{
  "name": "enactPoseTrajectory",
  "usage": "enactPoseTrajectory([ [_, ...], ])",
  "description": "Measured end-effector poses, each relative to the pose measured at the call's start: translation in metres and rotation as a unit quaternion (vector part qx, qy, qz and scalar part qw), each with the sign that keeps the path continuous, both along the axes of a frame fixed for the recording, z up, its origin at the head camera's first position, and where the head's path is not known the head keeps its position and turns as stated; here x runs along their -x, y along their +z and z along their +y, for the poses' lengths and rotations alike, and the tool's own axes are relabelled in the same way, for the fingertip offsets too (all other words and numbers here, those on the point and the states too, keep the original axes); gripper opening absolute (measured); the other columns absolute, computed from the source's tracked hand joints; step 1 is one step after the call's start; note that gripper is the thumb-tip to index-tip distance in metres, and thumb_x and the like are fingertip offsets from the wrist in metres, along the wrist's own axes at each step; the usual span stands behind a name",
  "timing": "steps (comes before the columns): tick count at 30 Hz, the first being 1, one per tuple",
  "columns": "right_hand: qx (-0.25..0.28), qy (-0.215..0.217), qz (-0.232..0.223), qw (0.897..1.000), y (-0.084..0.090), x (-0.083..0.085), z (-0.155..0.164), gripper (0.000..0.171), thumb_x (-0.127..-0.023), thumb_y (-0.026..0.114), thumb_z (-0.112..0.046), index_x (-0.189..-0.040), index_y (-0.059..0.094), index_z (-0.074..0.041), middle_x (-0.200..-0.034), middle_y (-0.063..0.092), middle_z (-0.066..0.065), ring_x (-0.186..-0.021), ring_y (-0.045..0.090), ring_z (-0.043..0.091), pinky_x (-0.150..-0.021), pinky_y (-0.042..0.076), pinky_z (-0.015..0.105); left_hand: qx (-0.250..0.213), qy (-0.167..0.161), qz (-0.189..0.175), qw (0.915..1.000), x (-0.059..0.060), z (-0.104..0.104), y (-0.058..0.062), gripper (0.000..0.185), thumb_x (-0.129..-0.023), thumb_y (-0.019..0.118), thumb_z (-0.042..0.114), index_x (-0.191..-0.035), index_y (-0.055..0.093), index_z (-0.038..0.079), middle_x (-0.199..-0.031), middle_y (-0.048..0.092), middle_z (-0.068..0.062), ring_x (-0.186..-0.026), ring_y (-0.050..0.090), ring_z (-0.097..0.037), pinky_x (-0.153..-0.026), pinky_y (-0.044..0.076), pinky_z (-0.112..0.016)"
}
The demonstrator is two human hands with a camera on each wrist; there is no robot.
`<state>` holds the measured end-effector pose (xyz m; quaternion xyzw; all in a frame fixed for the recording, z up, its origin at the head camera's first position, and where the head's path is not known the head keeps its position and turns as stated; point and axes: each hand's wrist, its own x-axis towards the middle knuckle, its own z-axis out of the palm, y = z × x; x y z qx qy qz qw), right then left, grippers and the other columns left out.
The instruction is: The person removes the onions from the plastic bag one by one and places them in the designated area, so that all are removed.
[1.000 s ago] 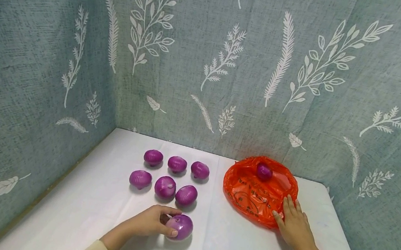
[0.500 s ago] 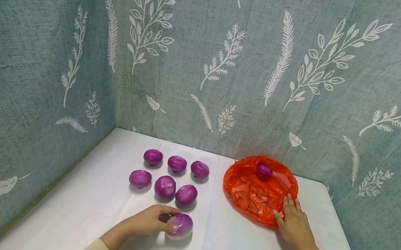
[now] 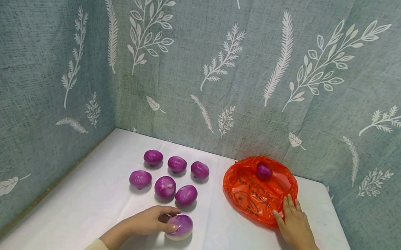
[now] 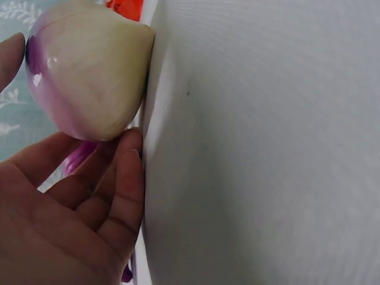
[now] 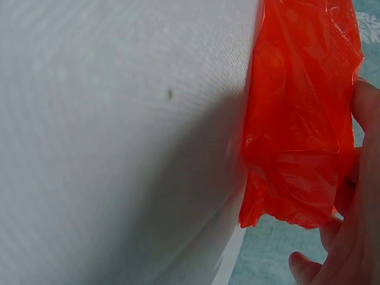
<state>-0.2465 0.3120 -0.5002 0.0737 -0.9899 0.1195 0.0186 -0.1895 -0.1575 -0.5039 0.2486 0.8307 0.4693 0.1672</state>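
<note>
Near the front of the table, my left hand (image 3: 152, 221) holds a purple onion (image 3: 183, 225), thumb on the near side and fingers behind. The left wrist view shows the onion's pale, pointed end (image 4: 113, 65) right at the white cloth, with fingers (image 4: 122, 196) under its side. My right hand (image 3: 297, 226) rests on the right rim of an open red plastic bag (image 3: 252, 194), fingers extended along it. One purple onion (image 3: 264, 171) lies inside the bag, toward the back. In the right wrist view, the bag's crinkled side (image 5: 303, 107) stands beside that hand.
Several more purple onions stand in two rows left of the bag, among them a front one (image 3: 165, 187) and a back one (image 3: 153, 158). A white cloth covers the table (image 3: 101, 196). Leaf-patterned green-grey fabric (image 3: 193, 57) hangs behind and at both sides.
The onion in my left hand has turned, so its paler side now faces the front. My right hand stays on the bag's rim.
</note>
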Motion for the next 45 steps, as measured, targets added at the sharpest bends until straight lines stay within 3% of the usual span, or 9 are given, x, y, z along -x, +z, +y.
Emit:
enactPoseTrajectory([
  [10, 0.005, 0.001, -0.003, 1.0, 0.0012, -0.0003, 0.0, 0.085, -0.098, 0.047, -0.052, -0.149, 0.019, 0.009, -0.155, 0.014, 0.03, -0.14, 0.008, 0.05, -0.107, 0.012, 0.068, -0.004, 0.002, -0.002, 1.0, 0.0016, -0.0012, -0.0011, 0.052, -0.091, 0.069, 0.032, -0.134, 0.057, 0.006, -0.122, 0.064, -0.002, -0.107, 0.062, -0.019, -0.093, 0.048, -0.038],
  [22, 0.008, -0.001, -0.004, 1.0, 0.0013, -0.0012, 0.0, 0.085, -0.097, 0.049, -0.05, -0.149, 0.019, 0.01, -0.154, 0.014, 0.03, -0.14, 0.009, 0.05, -0.107, 0.013, 0.068, -0.017, 0.012, 0.008, 0.9998, 0.0013, -0.0058, 0.0024, 0.053, -0.089, 0.071, 0.031, -0.132, 0.057, 0.003, -0.12, 0.063, -0.006, -0.101, 0.064, -0.018, -0.087, 0.051, -0.037],
  [28, 0.008, 0.004, 0.001, 1.0, -0.0015, -0.0014, 0.0015, 0.084, -0.098, 0.047, -0.05, -0.149, 0.019, 0.01, -0.154, 0.014, 0.031, -0.14, 0.009, 0.05, -0.106, 0.014, 0.069, -0.031, 0.003, 0.002, 0.9995, 0.0025, -0.0046, 0.0023, 0.055, -0.084, 0.077, 0.027, -0.13, 0.059, 0.004, -0.121, 0.063, -0.006, -0.095, 0.063, -0.016, -0.083, 0.051, -0.032],
  [35, 0.009, 0.001, 0.001, 1.0, -0.0017, 0.0009, 0.003, 0.084, -0.098, 0.047, -0.05, -0.149, 0.019, 0.01, -0.154, 0.014, 0.031, -0.14, 0.008, 0.05, -0.106, 0.013, 0.069, -0.034, -0.01, 0.002, 0.9994, 0.003, -0.002, 0.0036, 0.052, -0.085, 0.076, 0.025, -0.129, 0.06, 0.001, -0.121, 0.063, -0.01, -0.092, 0.063, -0.016, -0.079, 0.051, -0.029],
  [40, 0.011, -0.001, -0.002, 1.0, -0.0016, 0.0008, 0.0027, 0.085, -0.098, 0.047, -0.051, -0.149, 0.018, 0.01, -0.154, 0.014, 0.031, -0.14, 0.008, 0.05, -0.106, 0.013, 0.069, -0.041, -0.011, 0.017, 0.9989, 0.002, -0.0014, 0.0042, 0.054, -0.085, 0.076, 0.026, -0.128, 0.059, -0.001, -0.118, 0.063, -0.014, -0.092, 0.063, -0.018, -0.081, 0.052, -0.03],
  [45, 0.013, -0.003, -0.003, 1.0, -0.0017, -0.0002, 0.0013, 0.084, -0.098, 0.047, -0.051, -0.149, 0.018, 0.01, -0.154, 0.014, 0.031, -0.14, 0.008, 0.05, -0.106, 0.013, 0.069, -0.061, -0.003, 0.005, 0.9981, 0.0017, -0.0006, 0.0054, 0.051, -0.085, 0.077, 0.022, -0.128, 0.06, 0.001, -0.116, 0.064, -0.012, -0.093, 0.063, -0.02, -0.083, 0.052, -0.03],
])
